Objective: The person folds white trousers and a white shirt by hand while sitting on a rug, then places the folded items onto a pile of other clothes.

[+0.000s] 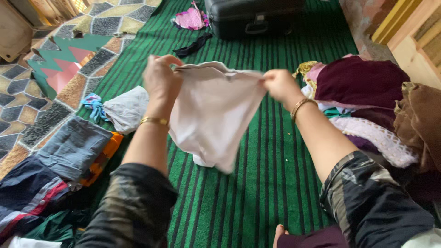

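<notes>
A pale pinkish-white cloth [213,115] hangs in the air above a green striped mat [271,165]. My left hand [160,79] pinches its upper left corner, and my right hand [278,84] grips its upper right corner. The top edge is stretched between both hands, and the lower part droops to a point. Each wrist wears a gold bangle, and both forearms have dark patterned sleeves.
Folded jeans [73,147] and other folded clothes lie at the left beside a crumpled white cloth [126,109]. A heap of maroon, brown and lace fabrics [367,101] sits on the right. A dark suitcase [252,16] and a pink cloth [190,19] lie at the far end.
</notes>
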